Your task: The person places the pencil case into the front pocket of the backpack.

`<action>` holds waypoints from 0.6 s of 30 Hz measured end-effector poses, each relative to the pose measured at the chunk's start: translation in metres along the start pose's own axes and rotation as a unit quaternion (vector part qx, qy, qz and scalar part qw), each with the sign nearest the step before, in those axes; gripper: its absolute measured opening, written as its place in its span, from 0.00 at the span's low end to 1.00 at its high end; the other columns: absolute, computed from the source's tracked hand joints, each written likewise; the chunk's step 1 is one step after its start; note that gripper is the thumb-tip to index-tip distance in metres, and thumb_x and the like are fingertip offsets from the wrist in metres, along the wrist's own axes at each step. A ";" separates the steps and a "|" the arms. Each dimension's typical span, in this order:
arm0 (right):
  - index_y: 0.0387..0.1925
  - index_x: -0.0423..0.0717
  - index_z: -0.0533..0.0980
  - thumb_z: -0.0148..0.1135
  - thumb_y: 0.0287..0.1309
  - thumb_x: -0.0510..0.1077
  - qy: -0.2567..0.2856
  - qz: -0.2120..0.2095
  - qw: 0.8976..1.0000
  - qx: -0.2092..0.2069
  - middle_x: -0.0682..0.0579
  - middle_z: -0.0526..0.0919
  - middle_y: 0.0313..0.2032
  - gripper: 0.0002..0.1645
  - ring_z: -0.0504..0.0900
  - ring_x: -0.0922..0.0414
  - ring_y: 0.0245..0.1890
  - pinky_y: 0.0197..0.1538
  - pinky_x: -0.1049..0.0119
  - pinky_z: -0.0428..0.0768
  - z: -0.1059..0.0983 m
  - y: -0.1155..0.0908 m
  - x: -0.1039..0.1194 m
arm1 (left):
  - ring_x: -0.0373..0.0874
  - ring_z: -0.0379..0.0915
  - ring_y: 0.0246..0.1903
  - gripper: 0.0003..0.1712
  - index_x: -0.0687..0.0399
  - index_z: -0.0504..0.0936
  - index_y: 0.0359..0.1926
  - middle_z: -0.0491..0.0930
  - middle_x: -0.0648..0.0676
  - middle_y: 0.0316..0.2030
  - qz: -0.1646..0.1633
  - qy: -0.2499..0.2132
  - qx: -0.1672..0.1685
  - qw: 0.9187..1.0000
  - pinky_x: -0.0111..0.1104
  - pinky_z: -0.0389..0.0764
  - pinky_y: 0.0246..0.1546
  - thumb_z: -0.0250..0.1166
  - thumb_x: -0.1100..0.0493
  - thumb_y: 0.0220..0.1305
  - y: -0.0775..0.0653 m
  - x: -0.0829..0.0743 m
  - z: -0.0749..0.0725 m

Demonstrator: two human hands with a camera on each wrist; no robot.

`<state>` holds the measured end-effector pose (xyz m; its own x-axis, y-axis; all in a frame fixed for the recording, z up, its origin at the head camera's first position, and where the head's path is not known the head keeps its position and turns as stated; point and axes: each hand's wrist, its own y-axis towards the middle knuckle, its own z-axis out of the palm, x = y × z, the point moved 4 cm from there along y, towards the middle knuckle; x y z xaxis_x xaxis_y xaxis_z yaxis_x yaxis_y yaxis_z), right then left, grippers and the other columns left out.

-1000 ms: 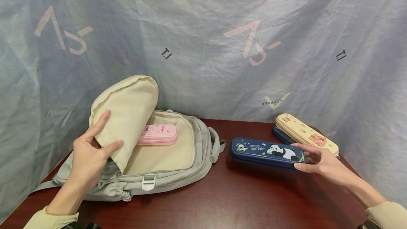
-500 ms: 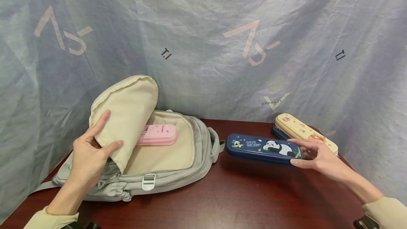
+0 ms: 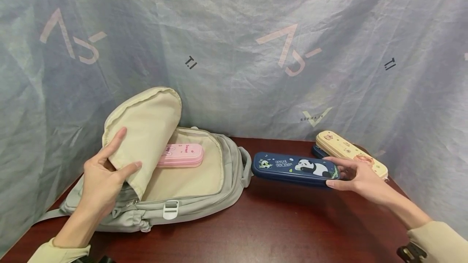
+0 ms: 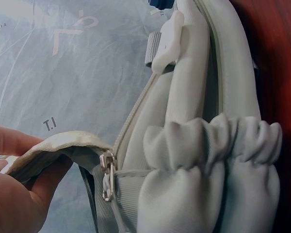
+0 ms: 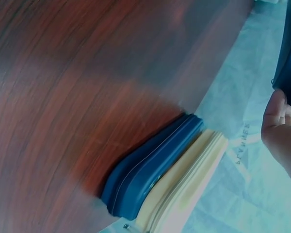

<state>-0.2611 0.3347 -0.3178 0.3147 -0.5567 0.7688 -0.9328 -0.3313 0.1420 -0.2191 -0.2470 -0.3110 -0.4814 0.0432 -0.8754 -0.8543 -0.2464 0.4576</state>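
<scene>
Probably the panda case (image 3: 290,169) (stiff, light) carries well by the end the right hand (image 3: 360,177) pinches; the left hand (image 3: 102,177) grips the flap (image 3: 148,133).

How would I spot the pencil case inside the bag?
Find the open gray backpack at left. The pencil case lies inside, partly behind the flap. It reads "Sweet" and is pink, unlike the navy panda pencil case and cream pencil case.
</scene>
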 end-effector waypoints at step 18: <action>0.76 0.35 0.65 0.74 0.64 0.41 0.092 0.038 0.995 0.029 0.36 0.83 0.54 0.45 0.86 0.51 0.49 0.48 0.62 0.86 0.021 0.014 0.017 | 0.37 0.73 0.61 0.54 0.49 0.71 0.78 0.61 0.57 0.79 -0.002 -0.009 -0.001 1.000 0.22 0.81 0.51 0.65 0.89 0.53 0.001 0.001 0.000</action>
<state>-0.2654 0.3044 -0.3157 0.2013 -0.4339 0.8782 -0.9395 -0.3393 0.0477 -0.2202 -0.2475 -0.3114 -0.4805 0.0613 -0.8748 -0.8562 -0.2488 0.4529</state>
